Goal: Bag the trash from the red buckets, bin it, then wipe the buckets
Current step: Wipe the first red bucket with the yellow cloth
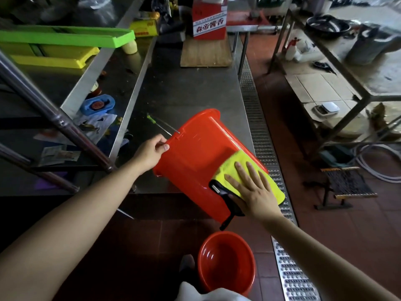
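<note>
Left hand [152,154] pinches the tilted red bucket [201,153] at the worktop's [188,88] near edge; right hand [252,190], fingers spread, presses a yellow cloth [263,177] on its side.

A green tray [65,36] lies over a yellow tray [52,59] left of a red carton [209,19].

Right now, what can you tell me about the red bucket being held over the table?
The red bucket looks like glossy plastic, tipped on its side over the steel table's near edge, its outer wall facing the camera. A thin metal wire handle runs from its rim. The left hand pinches the rim. The right hand presses a yellow cloth with black edging flat against the wall. Its inside is hidden.
</note>
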`<state>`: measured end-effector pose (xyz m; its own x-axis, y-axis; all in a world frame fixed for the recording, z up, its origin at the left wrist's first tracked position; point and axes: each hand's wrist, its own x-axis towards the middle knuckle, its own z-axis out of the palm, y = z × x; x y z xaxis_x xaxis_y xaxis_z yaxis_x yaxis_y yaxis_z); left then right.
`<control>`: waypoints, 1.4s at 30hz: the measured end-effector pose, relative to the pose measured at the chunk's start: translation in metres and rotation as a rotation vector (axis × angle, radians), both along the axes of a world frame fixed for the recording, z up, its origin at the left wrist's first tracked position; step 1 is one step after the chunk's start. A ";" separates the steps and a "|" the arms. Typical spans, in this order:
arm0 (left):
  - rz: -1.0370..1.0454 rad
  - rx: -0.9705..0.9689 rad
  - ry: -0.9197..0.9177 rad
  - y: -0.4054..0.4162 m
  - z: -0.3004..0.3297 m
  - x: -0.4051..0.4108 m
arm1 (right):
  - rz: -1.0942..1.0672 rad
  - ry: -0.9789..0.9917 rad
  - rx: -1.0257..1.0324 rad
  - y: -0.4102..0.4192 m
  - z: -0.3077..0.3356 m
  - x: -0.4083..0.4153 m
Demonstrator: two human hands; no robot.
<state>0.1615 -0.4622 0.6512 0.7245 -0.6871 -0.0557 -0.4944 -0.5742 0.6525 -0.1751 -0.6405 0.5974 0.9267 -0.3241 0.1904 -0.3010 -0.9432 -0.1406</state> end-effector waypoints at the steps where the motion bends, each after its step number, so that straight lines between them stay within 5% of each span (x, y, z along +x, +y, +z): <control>1: 0.002 0.008 0.001 0.002 0.000 0.000 | 0.009 -0.001 0.007 0.000 -0.001 -0.007; 8: 0.114 -0.052 -0.044 0.009 -0.003 -0.018 | -0.094 0.083 0.136 0.002 0.028 0.072; 14: 0.175 -0.036 -0.330 0.016 -0.002 -0.036 | -0.119 0.130 0.236 -0.016 0.065 0.195; 19: 0.129 -0.184 -0.616 -0.004 0.021 -0.042 | -0.104 0.105 0.174 -0.004 0.062 0.198; 21: 0.047 -0.119 -0.556 -0.031 0.036 -0.036 | -0.094 0.094 0.155 0.005 0.060 0.195; 26: 0.049 0.005 -0.041 -0.076 0.052 -0.026 | -0.095 0.088 0.166 0.007 0.055 0.174; 32: 0.086 -0.099 0.016 -0.060 0.035 -0.030 | -0.015 0.041 0.094 -0.001 0.024 0.086; 42: 0.031 0.002 -0.028 -0.046 0.027 -0.021 | 0.070 -0.028 0.022 0.012 0.005 0.011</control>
<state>0.1404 -0.5081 0.6780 0.7465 -0.6644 -0.0368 -0.4946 -0.5910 0.6373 -0.1637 -0.6280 0.6022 0.9416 -0.2629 0.2105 -0.2298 -0.9585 -0.1689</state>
